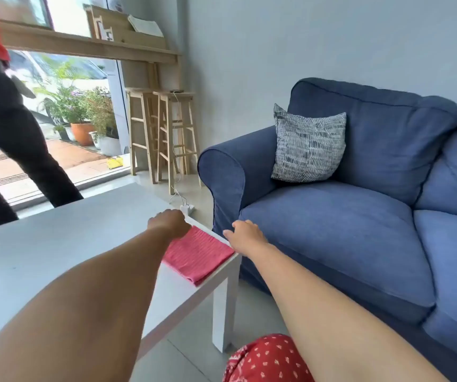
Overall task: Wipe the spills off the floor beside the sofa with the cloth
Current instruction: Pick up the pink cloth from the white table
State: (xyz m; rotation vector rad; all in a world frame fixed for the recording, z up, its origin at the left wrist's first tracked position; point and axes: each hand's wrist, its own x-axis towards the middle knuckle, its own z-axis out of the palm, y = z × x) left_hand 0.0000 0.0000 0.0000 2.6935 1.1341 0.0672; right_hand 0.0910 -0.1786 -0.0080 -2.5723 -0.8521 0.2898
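A folded pink cloth (198, 253) lies on the near right corner of a white low table (56, 249). My left hand (170, 222) sits at the cloth's far end with the fingers curled down and hidden behind the knuckles. At the cloth's right corner, over the table edge, my right hand (245, 235) has its fingers apart and holds nothing. The blue sofa (346, 230) stands just right of the table. A strip of pale tiled floor (202, 194) shows beside the sofa's arm; I see no spill on it from here.
A white power adapter (187, 208) with a cable lies on the floor by the sofa arm. Two wooden stools (163, 139) stand against the wall behind. A person in black trousers (14, 139) stands at the far left by the glass door. A patterned cushion (308, 147) rests on the sofa.
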